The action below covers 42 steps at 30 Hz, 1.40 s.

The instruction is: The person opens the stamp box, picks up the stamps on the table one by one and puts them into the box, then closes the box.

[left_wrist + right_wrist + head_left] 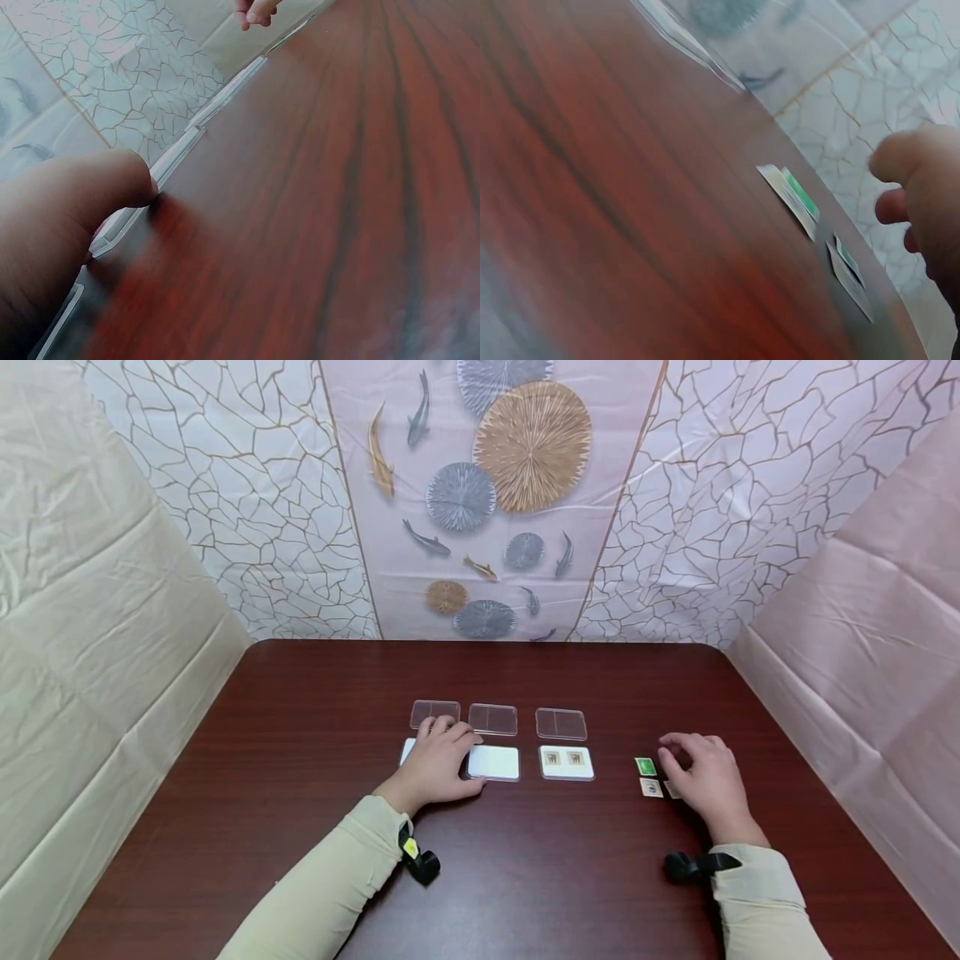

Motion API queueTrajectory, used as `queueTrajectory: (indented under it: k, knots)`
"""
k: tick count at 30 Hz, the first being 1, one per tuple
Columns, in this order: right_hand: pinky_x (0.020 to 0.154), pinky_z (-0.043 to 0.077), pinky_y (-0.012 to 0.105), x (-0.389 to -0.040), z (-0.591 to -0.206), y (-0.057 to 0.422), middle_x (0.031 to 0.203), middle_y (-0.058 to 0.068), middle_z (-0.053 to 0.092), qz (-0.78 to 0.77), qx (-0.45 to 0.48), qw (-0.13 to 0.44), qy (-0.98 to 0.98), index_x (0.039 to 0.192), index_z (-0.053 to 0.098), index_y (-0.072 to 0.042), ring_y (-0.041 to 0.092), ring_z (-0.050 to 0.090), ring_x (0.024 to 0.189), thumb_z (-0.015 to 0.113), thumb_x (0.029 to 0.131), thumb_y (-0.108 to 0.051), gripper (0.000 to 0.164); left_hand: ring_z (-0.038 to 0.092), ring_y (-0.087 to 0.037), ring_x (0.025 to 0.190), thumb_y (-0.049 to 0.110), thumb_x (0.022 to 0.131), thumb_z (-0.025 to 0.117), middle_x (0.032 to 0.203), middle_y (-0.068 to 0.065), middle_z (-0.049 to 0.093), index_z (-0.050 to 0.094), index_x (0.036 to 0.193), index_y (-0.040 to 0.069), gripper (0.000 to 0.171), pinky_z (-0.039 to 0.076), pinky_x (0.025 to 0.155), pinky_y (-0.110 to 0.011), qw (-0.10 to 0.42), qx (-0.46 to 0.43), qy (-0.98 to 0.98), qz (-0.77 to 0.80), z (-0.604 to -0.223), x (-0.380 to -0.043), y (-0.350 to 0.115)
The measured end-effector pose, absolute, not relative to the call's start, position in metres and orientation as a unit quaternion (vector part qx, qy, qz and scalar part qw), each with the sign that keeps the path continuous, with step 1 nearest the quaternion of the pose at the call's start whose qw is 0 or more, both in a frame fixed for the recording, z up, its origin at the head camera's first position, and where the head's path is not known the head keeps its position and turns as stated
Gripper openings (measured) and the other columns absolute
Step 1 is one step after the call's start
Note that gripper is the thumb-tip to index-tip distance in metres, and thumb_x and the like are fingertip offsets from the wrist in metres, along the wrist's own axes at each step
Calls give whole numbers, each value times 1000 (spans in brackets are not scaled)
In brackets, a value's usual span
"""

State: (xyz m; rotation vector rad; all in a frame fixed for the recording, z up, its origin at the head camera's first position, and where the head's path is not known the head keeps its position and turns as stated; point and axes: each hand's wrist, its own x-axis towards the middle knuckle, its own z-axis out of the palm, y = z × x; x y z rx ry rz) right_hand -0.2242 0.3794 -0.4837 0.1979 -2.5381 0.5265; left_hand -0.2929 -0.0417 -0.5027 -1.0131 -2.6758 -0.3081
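Note:
My left hand (pixel 441 764) grips the left end of a white flat case (pixel 495 762), thumb at its near edge and index finger at its far edge. Beneath the palm and fingers, another white case (pixel 407 748) is mostly hidden. The thumb (pixel 124 180) meets a case edge in the left wrist view. My right hand (pixel 705 777) hovers at the right over small stamp-like squares, thumb and index finger apart and nothing between them. A green square (pixel 645 767) and a pale printed square (pixel 651 787) lie beside it; a further pale square (pixel 672 790) is partly covered.
Right of the gripped case, a white case (pixel 567 774) carries two brown printed squares (pixel 575 759). Behind the cases lie three clear lids (pixel 492 719), (pixel 561 724). The dark wooden table (pixel 525 877) meets patterned cloth (pixel 285 527) at the back.

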Motion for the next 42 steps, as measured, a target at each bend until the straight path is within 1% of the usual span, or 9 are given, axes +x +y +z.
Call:
queueTrajectory:
  k: [3, 8, 17, 23, 28, 35, 42]
  knots:
    - [85, 38, 58, -223, -485, 385, 92, 12, 69, 189, 98, 257, -943, 104, 74, -6, 41, 55, 95, 73, 86, -12, 18, 47, -27, 120, 57, 79, 68, 124, 1, 62, 67, 125, 17, 61, 29, 106, -55, 128, -350, -921, -109, -502, -292, -41]
    - [88, 36, 59, -223, -487, 385, 98, 12, 67, 167, 121, 227, -952, 107, 76, -8, 41, 53, 99, 77, 85, -18, 24, 46, -28, 121, 54, 78, 68, 126, 1, 61, 66, 127, 17, 61, 28, 106, -55, 120, -347, -923, -114, -502, -292, -41]
    - [81, 36, 56, -227, -489, 380, 93, 5, 67, 103, 124, 197, -967, 102, 79, -14, 38, 52, 96, 78, 85, -26, 20, 45, -28, 122, 52, 80, 66, 127, 1, 60, 66, 128, 18, 59, 27, 107, -55, 109, -343, -926, -116, -503, -293, -41]
    - [78, 36, 52, -230, -490, 379, 90, 4, 70, 78, 125, 201, -968, 100, 79, -14, 34, 52, 92, 77, 86, -29, 20, 46, -27, 121, 51, 80, 66, 127, 2, 61, 66, 127, 18, 58, 28, 106, -55, 114, -343, -925, -117, -502, -292, -41]
    - [75, 36, 49, -230, -491, 378, 87, 3, 70, 82, 125, 205, -967, 99, 78, -13, 32, 53, 88, 77, 86, -26, 18, 46, -27, 121, 51, 79, 66, 126, 2, 61, 66, 127, 18, 58, 28, 106, -55, 119, -343, -924, -120, -502, -292, -41]
    - [78, 35, 50, -230, -490, 374, 81, 1, 67, 135, 94, 204, -965, 109, 74, -9, 32, 54, 88, 78, 85, -14, 25, 46, -27, 121, 52, 79, 66, 127, 2, 61, 66, 128, 18, 59, 28, 107, -55, 116, -342, -925, -119, -504, -294, -40]
    - [78, 34, 48, -231, -493, 371, 81, 2, 67, 186, 100, 227, -951, 104, 72, -9, 30, 54, 85, 78, 85, -8, 19, 46, -28, 120, 50, 79, 67, 126, 1, 61, 66, 126, 18, 58, 28, 106, -55, 120, -342, -924, -123, -504, -293, -40]
